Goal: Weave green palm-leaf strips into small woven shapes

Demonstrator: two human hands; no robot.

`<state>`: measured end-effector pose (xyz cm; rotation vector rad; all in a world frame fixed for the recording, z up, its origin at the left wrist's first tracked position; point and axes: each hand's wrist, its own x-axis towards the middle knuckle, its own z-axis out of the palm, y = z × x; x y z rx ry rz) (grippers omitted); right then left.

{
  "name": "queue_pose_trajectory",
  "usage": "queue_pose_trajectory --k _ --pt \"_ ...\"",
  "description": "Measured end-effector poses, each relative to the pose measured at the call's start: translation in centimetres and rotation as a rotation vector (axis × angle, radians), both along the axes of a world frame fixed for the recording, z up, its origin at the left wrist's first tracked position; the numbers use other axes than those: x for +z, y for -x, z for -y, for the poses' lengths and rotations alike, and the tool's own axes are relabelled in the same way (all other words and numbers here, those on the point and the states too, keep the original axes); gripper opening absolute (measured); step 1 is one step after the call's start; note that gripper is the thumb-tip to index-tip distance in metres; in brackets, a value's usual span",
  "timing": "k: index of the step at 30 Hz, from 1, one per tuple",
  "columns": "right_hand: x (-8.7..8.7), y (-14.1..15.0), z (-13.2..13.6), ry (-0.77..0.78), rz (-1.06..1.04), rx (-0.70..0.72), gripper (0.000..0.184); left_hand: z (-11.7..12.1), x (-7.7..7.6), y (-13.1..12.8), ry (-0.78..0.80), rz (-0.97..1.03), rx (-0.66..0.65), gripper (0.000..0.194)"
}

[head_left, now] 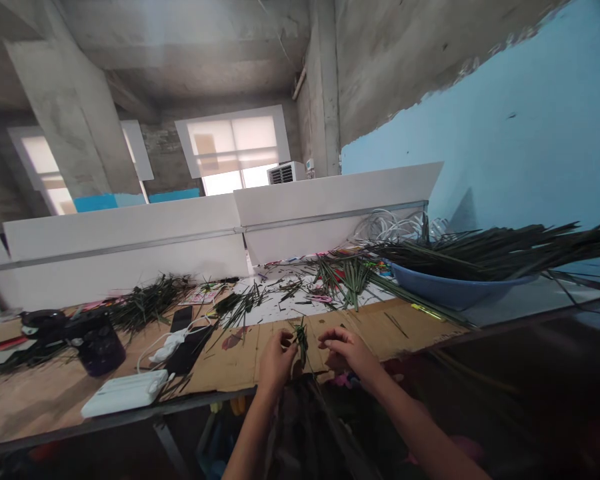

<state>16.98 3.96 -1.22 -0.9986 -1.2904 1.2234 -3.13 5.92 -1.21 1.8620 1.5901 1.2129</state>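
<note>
Near the table's front edge, my left hand (279, 360) is closed, its thumb and fingers pinching a small knotted piece of green leaf strips (301, 339). Thin ends stick out at its top, and its lower part hangs down. Just to the right is my right hand (347, 350), its fingers bent and apart, not touching the piece; nothing shows in them. Both hands are over a sheet of brown cardboard (370, 323). Beyond it lie bundles of cut green leaf strips (355, 280) and scattered scraps.
A blue basin (440, 290) heaped with long dark leaves (500, 250) stands at the right. A yellow tool (427, 311) lies before it. To the left are a dark cup (97, 343), a white power bank or box (125, 393) and a leaf pile (147, 300). White partitions (330, 200) line the back.
</note>
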Motion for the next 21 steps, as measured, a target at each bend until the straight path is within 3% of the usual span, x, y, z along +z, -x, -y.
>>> queue_pose_trajectory --k 6,12,15,21 --pt "-0.5 0.2 0.9 -0.181 0.284 0.006 0.015 -0.1 0.0 -0.6 0.005 -0.090 -0.019 0.036" --pt "0.0 1.3 3.1 -0.396 0.514 0.079 0.040 0.0 -0.1 -0.5 -0.014 -0.098 -0.047 0.043" --pt "-0.2 2.1 3.6 -0.465 0.576 0.094 0.043 -0.2 -0.4 -0.3 0.008 -0.044 -0.060 0.041" --pt "-0.5 2.1 3.6 -0.494 0.616 0.039 0.028 -0.9 -0.3 0.4 0.085 0.130 -0.103 0.025"
